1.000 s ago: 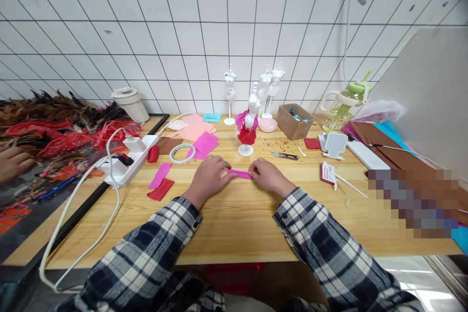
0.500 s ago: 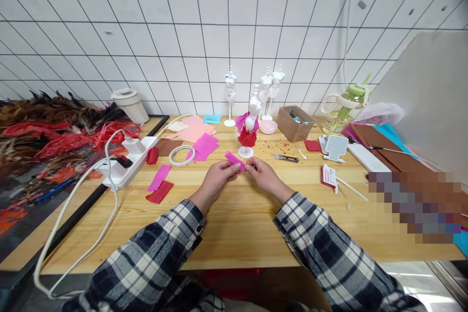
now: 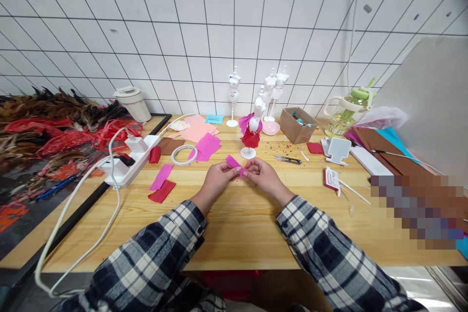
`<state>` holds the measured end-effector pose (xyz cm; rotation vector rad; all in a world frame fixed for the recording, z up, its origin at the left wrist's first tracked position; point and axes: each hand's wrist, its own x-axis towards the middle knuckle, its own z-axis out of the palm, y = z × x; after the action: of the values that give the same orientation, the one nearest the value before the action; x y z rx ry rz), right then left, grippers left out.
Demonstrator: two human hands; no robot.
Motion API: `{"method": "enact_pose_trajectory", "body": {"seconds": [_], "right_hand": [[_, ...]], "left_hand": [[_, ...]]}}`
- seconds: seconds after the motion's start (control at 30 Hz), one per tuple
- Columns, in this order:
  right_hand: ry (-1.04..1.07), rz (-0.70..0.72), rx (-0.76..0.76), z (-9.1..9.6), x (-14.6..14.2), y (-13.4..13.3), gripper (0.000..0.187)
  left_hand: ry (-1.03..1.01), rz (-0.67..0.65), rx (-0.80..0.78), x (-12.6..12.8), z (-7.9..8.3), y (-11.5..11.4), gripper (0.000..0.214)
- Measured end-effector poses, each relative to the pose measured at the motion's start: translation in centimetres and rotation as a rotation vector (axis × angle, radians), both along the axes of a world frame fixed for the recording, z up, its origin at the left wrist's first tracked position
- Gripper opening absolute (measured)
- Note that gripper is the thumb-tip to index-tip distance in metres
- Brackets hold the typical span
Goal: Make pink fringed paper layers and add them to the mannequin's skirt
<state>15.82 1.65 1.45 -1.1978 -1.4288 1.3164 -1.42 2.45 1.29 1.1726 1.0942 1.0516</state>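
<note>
A strip of magenta crepe paper point(image 3: 233, 162) is pinched between my two hands above the middle of the table. My left hand point(image 3: 219, 179) grips its length between thumb and fingers. At the strip's lower right end, the thumb and fingertips of my right hand point(image 3: 262, 175) close on it. Just beyond my hands stands a small white dress form point(image 3: 259, 107) on a round base, dressed in a red paper skirt point(image 3: 250, 139) with magenta paper point(image 3: 245, 122) at its side. More magenta sheets point(image 3: 207, 147) lie to the left.
A tape roll point(image 3: 184, 155), red paper pieces point(image 3: 162, 191) and a white power strip point(image 3: 131, 161) lie left. Behind are several bare dress forms point(image 3: 234, 92), a pink bowl point(image 3: 271, 128) and a cardboard box point(image 3: 298, 126). Thread snips point(image 3: 288, 159) and a green-lidded jug point(image 3: 347, 112) are right.
The view has shifted slightly, so the table items sit a little farther right. Both hands keep hold of the magenta strip, and my right fingers have moved slightly along its end.
</note>
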Motion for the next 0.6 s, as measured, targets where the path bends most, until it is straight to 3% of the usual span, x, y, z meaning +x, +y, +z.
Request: {"method": "enact_pose_trajectory", "body": {"seconds": [0.13, 0.27, 0.33, 0.43, 0.5, 0.6], "right_hand": [[-0.009, -0.044, 0.032, -0.2, 0.0, 0.1, 0.038], [-0.115, -0.018, 0.114, 0.1, 0.6, 0.2, 0.033], [-0.325, -0.056, 0.225, 0.5, 2.2, 0.6, 0.024], [-0.817, -0.337, 0.403, 1.0, 6.3, 1.4, 0.021], [-1.049, -0.447, 0.381, 0.8, 8.9, 1.9, 0.033], [-1.237, -0.391, 0.211, 0.0, 11.1, 2.1, 0.049]], "left_hand": [[-0.079, -0.076, -0.013, 0.1, 0.1, -0.3, 0.041], [-0.09, -0.045, -0.033, 0.1, -0.1, -0.2, 0.036], [-0.114, -0.019, -0.06, -0.1, -0.2, -0.1, 0.037], [-0.184, 0.011, -0.117, -0.5, -0.2, 0.2, 0.041], [-0.212, 0.023, -0.148, -0.8, -0.2, 0.3, 0.041], [-0.221, 0.027, -0.172, -1.0, -0.2, 0.3, 0.038]]}}
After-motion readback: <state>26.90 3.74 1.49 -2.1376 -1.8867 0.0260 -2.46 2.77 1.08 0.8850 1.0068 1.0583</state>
